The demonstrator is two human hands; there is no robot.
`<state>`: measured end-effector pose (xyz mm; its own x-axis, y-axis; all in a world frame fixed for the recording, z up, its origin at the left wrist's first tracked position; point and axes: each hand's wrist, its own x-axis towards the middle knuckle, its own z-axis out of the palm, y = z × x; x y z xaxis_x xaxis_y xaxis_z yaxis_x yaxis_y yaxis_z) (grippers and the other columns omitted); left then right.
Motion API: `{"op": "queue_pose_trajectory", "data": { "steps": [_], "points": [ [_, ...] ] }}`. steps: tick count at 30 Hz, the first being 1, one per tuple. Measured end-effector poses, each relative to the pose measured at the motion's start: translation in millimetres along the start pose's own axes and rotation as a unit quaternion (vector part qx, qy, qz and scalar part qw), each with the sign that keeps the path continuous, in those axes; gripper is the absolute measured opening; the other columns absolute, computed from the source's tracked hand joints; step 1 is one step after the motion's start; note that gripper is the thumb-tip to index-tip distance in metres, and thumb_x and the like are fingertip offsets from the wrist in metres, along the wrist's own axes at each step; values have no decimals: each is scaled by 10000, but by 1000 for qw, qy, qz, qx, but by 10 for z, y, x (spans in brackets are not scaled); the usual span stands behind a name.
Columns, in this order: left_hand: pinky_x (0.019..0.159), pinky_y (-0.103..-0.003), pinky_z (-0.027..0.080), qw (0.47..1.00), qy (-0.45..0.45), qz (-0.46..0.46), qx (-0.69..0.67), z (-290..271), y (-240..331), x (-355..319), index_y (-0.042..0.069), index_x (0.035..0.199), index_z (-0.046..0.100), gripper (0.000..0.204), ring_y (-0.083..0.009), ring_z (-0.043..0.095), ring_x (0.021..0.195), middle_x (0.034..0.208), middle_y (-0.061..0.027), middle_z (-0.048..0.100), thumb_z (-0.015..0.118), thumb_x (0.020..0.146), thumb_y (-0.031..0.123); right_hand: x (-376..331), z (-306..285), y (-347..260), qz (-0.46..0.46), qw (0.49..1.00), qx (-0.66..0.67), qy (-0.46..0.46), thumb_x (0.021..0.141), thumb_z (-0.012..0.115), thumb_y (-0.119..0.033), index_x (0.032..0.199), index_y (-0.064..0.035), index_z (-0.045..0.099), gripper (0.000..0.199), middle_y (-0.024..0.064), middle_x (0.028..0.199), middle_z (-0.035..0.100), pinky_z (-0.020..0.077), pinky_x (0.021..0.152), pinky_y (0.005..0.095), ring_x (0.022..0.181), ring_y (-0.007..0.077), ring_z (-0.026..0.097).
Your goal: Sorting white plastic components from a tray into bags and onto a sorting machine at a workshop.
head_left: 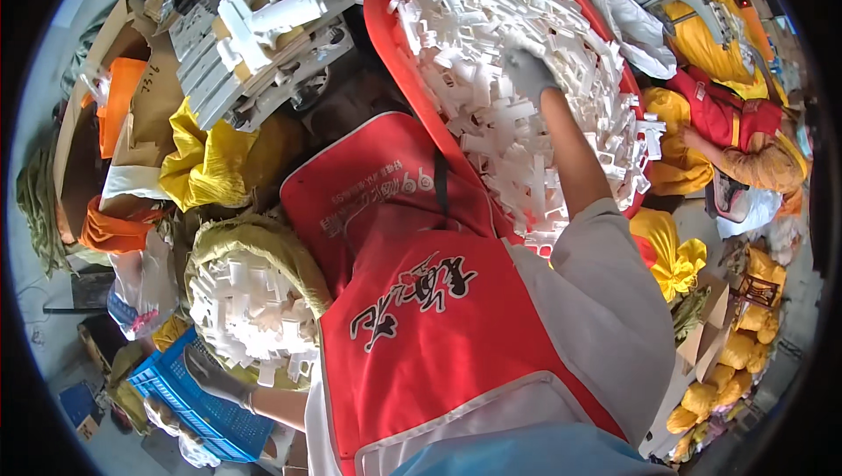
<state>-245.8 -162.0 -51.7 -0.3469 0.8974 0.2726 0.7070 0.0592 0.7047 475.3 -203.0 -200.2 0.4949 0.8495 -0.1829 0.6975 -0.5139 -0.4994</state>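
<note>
My right hand (530, 74), in a grey glove, reaches into a large red tub (403, 94) heaped with small white plastic pieces (491, 11). Blur and the pieces around them hide its fingertips. Low on the left, my left hand (215, 379), also gloved, is over a blue plastic crate (180, 393), its fingers stretched out and nothing visible in them. Beside that hand stands an open woven sack (219, 239) full of similar white pieces. A larger white pistol-shaped plastic part (267, 24) rests on a grey metal fixture (197, 59) at the upper left.
A cardboard box (149, 116) with orange cloth stands at far left, near a yellow sack (206, 160). Another person's arm (745, 164) shows at right, beside yellow bags (675, 252). A white bag (636, 33) lies against the tub. My red apron (421, 362) covers the centre.
</note>
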Motion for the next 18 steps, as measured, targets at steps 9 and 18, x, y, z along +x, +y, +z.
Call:
{"op": "queue_pose_trajectory", "data": {
  "steps": [9,18],
  "points": [
    [890,-288,474,982,-127,138,-5,807,566,127,-12,1107,627,226,-158,608,972,1059,-87,664,523,931,85,279,1764,745,213,963,153,68,711,649,-390,1140,-13,576,576,208,1098,627,471,872,401,1033,348,598],
    [874,-276,457,980,-157,116,-24,983,681,142,-20,1094,629,248,-141,578,971,1055,-74,645,502,951,138,-215,1874,774,55,864,501,1,865,587,-256,1031,-28,573,283,67,821,587,466,626,347,691,123,557]
  ]
}}
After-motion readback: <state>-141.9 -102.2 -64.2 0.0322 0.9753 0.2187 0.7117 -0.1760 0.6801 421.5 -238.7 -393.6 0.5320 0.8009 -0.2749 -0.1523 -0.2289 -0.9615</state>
